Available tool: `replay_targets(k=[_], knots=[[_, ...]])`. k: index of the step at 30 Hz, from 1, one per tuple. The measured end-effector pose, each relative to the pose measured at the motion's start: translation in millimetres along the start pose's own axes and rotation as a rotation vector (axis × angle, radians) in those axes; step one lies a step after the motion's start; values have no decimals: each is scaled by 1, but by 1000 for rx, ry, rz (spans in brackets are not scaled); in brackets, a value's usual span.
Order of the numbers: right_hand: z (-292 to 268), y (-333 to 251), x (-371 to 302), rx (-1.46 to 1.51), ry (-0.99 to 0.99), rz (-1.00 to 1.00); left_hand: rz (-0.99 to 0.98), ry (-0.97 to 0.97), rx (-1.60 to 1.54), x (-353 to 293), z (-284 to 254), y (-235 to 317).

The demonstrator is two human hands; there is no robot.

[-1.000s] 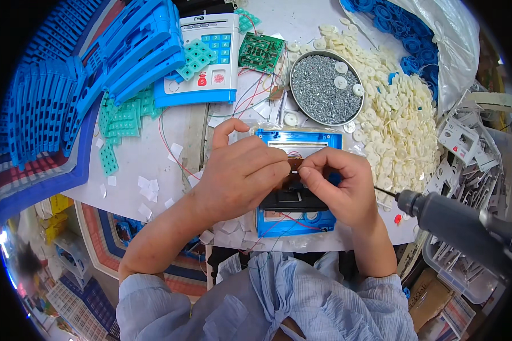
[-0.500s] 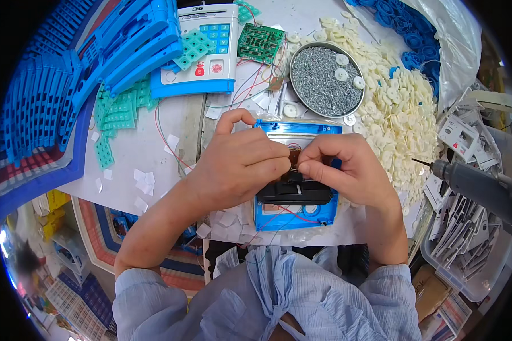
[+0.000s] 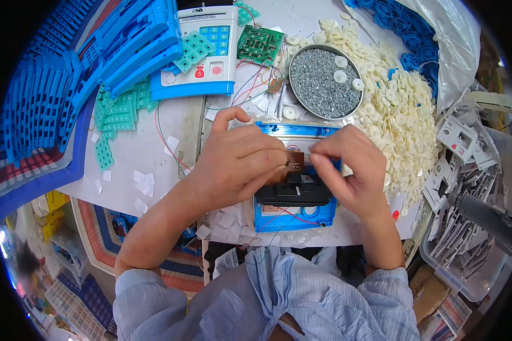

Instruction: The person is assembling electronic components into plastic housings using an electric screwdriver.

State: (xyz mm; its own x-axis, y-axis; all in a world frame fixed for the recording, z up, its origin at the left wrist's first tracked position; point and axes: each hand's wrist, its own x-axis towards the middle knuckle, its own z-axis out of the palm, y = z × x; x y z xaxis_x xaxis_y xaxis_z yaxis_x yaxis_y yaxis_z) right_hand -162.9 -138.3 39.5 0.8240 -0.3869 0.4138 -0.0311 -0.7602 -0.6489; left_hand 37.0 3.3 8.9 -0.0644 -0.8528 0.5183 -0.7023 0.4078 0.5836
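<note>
Workbench (image 3: 133, 149): we see the right hand (image 3: 355, 170) just clear of a small brown board (image 3: 295, 161), at whose edge its fingertips were a half second ago. The left hand (image 3: 236, 162), fingers folded, appears to pinch the board's left side, above a black part (image 3: 296, 197) lying over a blue housing (image 3: 263, 221). The right thumb and forefinger curl close together; we cannot tell whether they hold anything. That, we judge, leaves the left hand alone steadying the board.
</note>
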Motion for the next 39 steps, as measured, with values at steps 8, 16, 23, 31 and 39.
replay_targets(k=[8,16,23,31,39], knots=[[-11,-5,-17,44,-116,54,-50,25,-15,-2,4,0],[-1,-12,-14,60,-122,29,-29,19,0,-3,4,1],[2,-14,-17,77,-129,117,-53,25,0,-2,3,2],[-11,-20,-44,-45,-208,120,-113,-1,-36,1,1,10],[-10,-15,-46,-51,-193,56,-170,-154,-80,12,-6,15]])
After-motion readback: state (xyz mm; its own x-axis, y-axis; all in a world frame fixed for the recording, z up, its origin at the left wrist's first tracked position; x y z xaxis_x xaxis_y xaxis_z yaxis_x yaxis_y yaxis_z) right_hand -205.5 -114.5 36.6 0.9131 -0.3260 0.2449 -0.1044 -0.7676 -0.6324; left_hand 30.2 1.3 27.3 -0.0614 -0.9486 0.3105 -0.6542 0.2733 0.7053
